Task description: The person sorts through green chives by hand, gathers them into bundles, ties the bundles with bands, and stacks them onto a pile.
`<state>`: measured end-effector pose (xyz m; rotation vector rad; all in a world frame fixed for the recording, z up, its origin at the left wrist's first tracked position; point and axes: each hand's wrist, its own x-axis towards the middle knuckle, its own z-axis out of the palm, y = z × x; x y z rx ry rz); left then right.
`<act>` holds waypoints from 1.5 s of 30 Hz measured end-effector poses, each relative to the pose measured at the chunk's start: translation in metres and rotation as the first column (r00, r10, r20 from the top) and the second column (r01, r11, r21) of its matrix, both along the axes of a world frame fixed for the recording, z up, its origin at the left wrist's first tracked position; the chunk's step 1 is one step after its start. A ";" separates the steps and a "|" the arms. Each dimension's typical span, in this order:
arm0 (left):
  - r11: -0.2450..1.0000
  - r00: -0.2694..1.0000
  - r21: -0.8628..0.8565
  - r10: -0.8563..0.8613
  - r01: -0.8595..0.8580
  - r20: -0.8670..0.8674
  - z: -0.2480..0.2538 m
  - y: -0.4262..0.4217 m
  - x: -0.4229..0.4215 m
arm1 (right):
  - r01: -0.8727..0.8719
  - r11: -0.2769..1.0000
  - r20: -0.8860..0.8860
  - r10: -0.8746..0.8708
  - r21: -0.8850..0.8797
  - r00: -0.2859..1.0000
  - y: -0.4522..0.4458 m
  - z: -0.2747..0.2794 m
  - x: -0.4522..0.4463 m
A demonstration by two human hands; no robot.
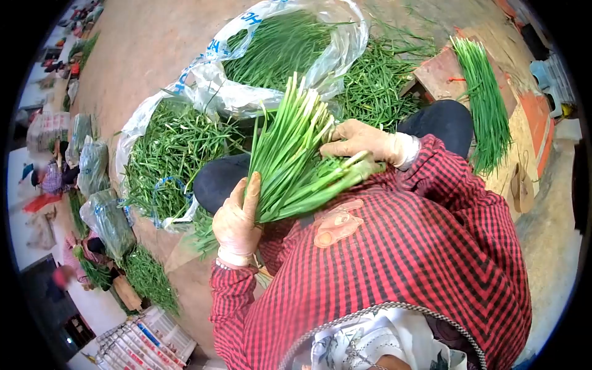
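One bunch [280,166] of greens clamped in L hand [239,216]; R hand [362,143] by pale ends, can't tell if gripping; plastic bag [213,77] beyond grip, 2nd bundle [484,102] well R.

I'm seeing blue ltrs [251,17] running round the clear plastic bag [345,52], "HC" showing up top & repeating lower down, rest getting lost in folds. Pale stack [145,339], btm L, showing print, unreadable from here.
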<state>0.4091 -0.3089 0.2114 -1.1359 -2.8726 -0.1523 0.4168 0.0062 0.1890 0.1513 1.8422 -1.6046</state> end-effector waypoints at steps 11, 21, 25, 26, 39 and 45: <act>0.996 0.999 0.091 0.012 -0.015 0.038 -0.010 -0.013 0.004 | 0.321 0.715 -0.556 0.113 0.622 0.824 0.093 -0.052 0.007; 0.982 0.995 0.171 -0.066 0.078 -0.074 -0.016 -0.016 0.005 | 0.065 0.995 -0.316 -0.088 -0.081 0.945 0.027 -0.025 -0.016; 0.987 0.993 0.125 -0.091 0.099 -0.069 -0.004 -0.022 0.008 | 0.172 0.985 -0.114 -0.170 0.001 0.979 0.037 -0.009 -0.015; 0.987 0.994 0.126 -0.088 0.097 -0.070 -0.003 -0.024 0.008 | 0.237 0.969 -0.110 -0.229 0.066 0.967 0.046 -0.006 -0.016; 0.514 0.442 0.491 -0.225 -0.703 0.869 0.015 -0.014 0.001 | 0.003 0.845 -0.155 -0.102 -0.534 0.983 0.018 -0.080 -0.055; 0.339 0.105 0.225 -0.336 -0.914 0.936 0.000 -0.028 0.012 | 0.132 0.815 0.132 -0.070 -0.564 0.989 0.030 -0.019 0.005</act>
